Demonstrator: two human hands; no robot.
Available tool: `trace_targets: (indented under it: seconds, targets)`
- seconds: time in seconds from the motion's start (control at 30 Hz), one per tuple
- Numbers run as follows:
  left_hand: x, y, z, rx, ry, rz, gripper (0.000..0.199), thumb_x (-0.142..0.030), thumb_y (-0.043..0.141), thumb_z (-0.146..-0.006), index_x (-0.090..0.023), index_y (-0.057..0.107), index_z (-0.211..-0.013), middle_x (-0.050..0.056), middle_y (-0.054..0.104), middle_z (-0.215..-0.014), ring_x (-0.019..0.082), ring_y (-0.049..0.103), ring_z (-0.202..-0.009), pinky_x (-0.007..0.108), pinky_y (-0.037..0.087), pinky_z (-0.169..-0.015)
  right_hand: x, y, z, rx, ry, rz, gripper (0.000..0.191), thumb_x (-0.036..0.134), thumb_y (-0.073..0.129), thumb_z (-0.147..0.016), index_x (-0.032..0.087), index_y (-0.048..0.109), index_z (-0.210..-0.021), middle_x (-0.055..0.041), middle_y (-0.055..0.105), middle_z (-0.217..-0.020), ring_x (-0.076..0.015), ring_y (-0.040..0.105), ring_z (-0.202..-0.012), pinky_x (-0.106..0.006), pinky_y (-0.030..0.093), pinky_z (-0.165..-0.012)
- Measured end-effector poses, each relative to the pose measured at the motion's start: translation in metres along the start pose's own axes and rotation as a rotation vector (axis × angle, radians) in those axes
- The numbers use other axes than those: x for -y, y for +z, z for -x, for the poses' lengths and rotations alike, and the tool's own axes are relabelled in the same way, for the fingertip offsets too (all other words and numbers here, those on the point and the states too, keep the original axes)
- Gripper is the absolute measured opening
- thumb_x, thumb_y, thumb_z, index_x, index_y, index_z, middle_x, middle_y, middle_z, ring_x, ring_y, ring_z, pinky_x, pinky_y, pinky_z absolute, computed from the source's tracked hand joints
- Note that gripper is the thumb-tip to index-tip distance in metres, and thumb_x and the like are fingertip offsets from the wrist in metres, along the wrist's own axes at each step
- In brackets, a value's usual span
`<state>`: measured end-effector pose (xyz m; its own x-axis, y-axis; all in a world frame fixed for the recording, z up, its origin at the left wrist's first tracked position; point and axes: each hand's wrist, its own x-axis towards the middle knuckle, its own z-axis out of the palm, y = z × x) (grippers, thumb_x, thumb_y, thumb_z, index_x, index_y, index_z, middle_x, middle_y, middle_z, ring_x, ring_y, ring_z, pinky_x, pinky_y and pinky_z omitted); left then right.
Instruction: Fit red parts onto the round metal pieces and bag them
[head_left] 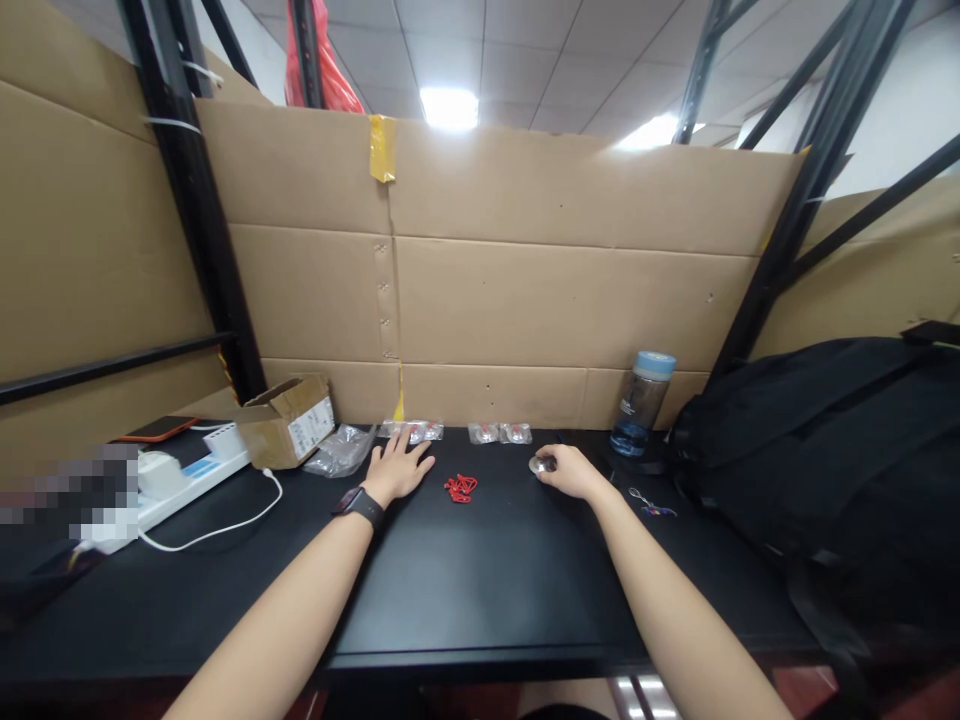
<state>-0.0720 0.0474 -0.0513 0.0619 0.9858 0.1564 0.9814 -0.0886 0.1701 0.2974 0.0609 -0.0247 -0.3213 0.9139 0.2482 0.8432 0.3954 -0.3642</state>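
Note:
My left hand (397, 470) lies on the black table (480, 580) with its fingers spread, holding nothing; its fingertips are close to some clear packets (426, 431) by the cardboard wall. My right hand (571, 472) has its fingers closed on a small round silvery object (541, 464) at the table's surface. Between the hands lies a small heap of red pieces (460, 488), touched by neither. Further back, more clear packets (499, 433) rest near the wall.
At the left are an open cardboard box (289, 425), a crumpled plastic bag (341, 451), a power strip (195, 480) and a white cable. A water bottle (641, 405), a small keychain-like item (654, 506) and a black backpack (832, 470) stand or lie at the right.

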Motion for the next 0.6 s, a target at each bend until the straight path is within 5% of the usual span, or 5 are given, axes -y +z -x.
trace_targets:
  seconds: [0.4,0.6]
  targets:
    - [-0.012,-0.013,0.008,0.062,-0.026,-0.112,0.061,-0.054,0.036,-0.097,-0.025,0.046,-0.150,0.017,0.041,-0.157,0.039,0.033,-0.145,0.065,0.021,-0.113,-0.004,-0.005,0.002,0.020,0.026,-0.006,0.036,0.014,0.071,-0.069,0.015,0.075,-0.105,-0.0102,0.076,-0.102,-0.0234,0.070,-0.092,-0.029,0.050,-0.082]
    - [-0.015,-0.016,0.012,-0.127,0.017,-0.162,0.066,-0.045,0.047,-0.094,-0.010,0.041,-0.150,0.025,0.054,-0.143,0.041,0.044,-0.134,0.060,0.027,-0.109,-0.005,-0.009,0.004,0.028,0.091,0.021,0.028,0.015,0.074,-0.067,0.016,0.076,-0.094,-0.0101,0.076,-0.097,-0.0245,0.071,-0.091,-0.028,0.050,-0.080]
